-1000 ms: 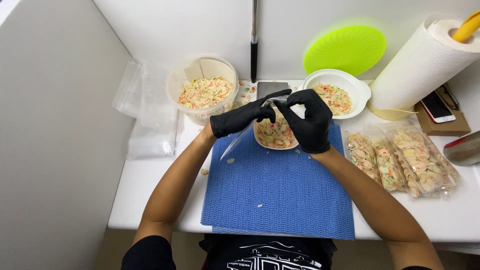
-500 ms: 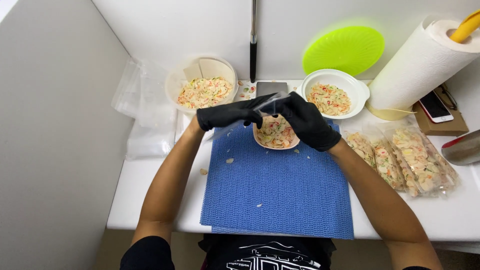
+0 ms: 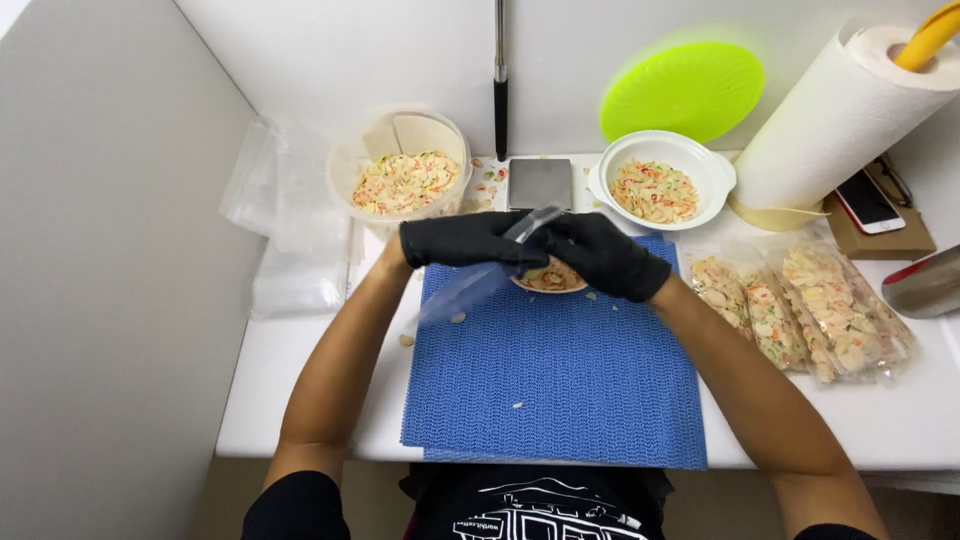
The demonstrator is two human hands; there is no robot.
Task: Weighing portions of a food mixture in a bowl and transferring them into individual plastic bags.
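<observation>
A thin clear plastic bag (image 3: 480,275) is gripped between the closed fingers of the black-gloved left hand (image 3: 462,240) and right hand (image 3: 600,256), just above a small bowl of pale mixed snack pieces (image 3: 550,277) set on the blue ribbed mat (image 3: 560,380) on the white table (image 3: 300,390).

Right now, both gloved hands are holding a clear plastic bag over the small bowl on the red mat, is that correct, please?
Not quite: the mat is blue, not red. The head view shows the left hand and right hand, both in black gloves, holding the clear plastic bag above the small bowl, which sits at the mat's far edge.
</observation>
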